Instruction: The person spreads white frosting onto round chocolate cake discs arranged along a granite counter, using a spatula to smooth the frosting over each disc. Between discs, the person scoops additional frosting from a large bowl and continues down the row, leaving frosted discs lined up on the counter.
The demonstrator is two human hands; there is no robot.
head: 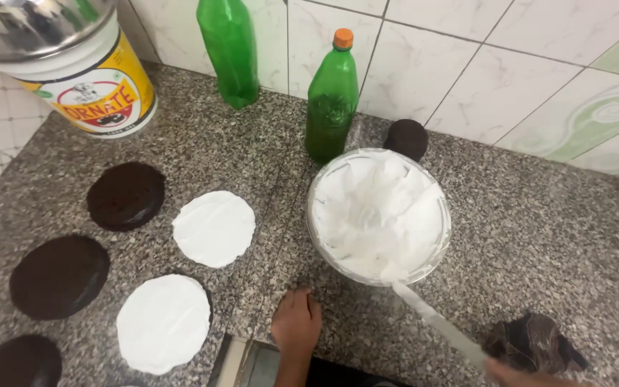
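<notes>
My left hand (296, 322) rests at the near edge of the desk (539, 244), fingers curled narrow with the knuckles down on the stone, holding nothing. My right hand (514, 373) barely shows at the bottom edge; its fingers are closed around the handle of a long spatula (435, 319), though most of the grip is cut off. A dark crumpled cloth (531, 342) lies just beside that hand.

The spatula's long axis runs from my right hand up and to the left, and its cream-coated tip touches the near rim of the bowl of white cream (379, 215). So the bowl lies ahead and left of my right hand and ahead and right of my left. The right hand is the one joined to it by the blade.

To the left of my left hand lie round cake layers: two coated white, the nearer (162, 324) and the farther (214, 228), and three bare dark ones (59, 276) further left.

Behind the bowl stand a green bottle with an orange cap (332, 107), a second green bottle (229, 50), a small dark cake (406, 138), and a yellow-and-white tub (91, 82) at far left.
</notes>
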